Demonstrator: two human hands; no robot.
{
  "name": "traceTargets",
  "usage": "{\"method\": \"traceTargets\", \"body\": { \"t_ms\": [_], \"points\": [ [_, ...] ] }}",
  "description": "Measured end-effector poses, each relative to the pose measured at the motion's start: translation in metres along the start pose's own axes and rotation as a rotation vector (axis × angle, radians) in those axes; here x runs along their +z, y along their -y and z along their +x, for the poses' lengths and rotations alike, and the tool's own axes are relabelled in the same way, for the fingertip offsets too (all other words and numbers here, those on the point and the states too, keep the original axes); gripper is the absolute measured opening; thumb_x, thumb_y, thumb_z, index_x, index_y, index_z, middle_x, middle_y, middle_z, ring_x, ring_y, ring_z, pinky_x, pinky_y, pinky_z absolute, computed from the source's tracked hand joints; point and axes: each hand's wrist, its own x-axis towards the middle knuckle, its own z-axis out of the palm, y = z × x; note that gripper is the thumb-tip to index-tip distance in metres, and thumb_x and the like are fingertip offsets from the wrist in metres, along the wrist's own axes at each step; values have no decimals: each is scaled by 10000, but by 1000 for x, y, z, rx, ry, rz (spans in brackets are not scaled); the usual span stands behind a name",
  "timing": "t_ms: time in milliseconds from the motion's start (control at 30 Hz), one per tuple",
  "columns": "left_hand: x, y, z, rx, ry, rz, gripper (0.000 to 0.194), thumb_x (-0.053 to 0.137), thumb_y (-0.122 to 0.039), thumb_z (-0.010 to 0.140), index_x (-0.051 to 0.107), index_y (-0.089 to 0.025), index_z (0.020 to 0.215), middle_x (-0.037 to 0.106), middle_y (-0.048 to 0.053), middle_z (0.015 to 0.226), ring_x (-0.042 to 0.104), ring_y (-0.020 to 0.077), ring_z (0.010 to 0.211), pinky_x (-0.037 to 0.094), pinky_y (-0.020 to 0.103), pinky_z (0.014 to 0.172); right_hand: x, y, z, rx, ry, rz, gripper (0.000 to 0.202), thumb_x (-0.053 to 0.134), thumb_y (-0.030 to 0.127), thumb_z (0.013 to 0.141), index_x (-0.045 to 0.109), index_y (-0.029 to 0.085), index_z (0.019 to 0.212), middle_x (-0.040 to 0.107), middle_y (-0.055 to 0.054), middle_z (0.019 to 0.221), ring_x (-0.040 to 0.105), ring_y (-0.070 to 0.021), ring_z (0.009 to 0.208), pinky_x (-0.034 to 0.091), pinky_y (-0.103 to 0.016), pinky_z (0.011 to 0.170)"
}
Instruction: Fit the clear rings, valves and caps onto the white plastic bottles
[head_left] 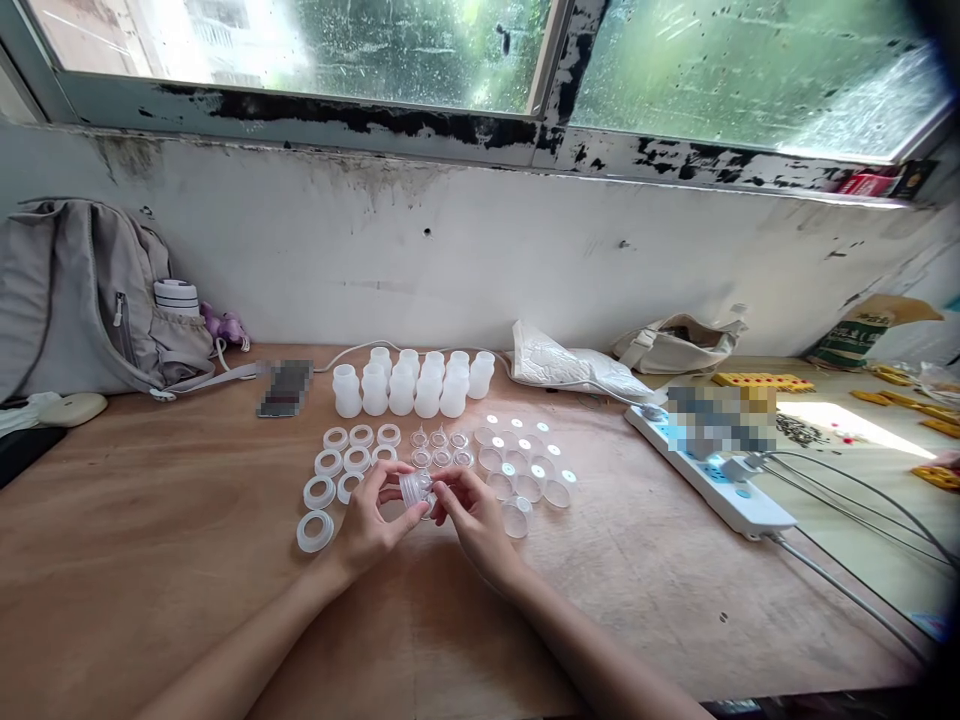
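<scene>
Daylight is pouring in from the window (420,50) at 12 o'clock, clipping to white at 11 and glaring on the pale tabletop (870,428) at 3, while the wooden table (187,560) is going dimmer toward 6. Clear piece (412,489) at 7 is reading low-contrast. Wide-angle is stretching edges, vignetting is blacking out 2 and 4, pixelation is masking spots at 9 and 3.
</scene>
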Motion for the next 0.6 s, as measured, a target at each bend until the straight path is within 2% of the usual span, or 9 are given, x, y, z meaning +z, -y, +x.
{"method": "traceTargets", "body": {
  "t_ms": [233,467,533,600],
  "points": [
    [-5,-2,6,117,15,72,329,647,-233,688,495,-192,977,505,28,963,565,128,828,514,277,748,-2,-3,1,-38,-30,-10,138,507,323,811,505,185,801,512,33,595,517,-94,492,410,-216,471],
    [-10,-1,6,166,29,144,371,633,-256,707,500,-204,1049,546,57,1020,553,180,943,488,340,829,-2,-1,0,-66,-48,-42,157,486,345,822,481,190,799,504,33,595,509,-94,470,408,-215,452],
    [-12,0,9,147,-2,155,360,608,-276,729,495,-209,1065,552,65,1033,550,188,955,483,354,833,-2,0,0,-67,-78,8,169,455,359,838,454,194,799,516,23,655,507,-84,457,408,-212,430],
    [-15,2,14,111,-85,164,314,570,-298,757,498,-209,1048,560,67,1018,559,185,933,482,354,820,-2,2,1,-71,-113,51,184,433,372,846,432,197,791,518,17,706,504,-75,445,409,-208,414]
  ]
}}
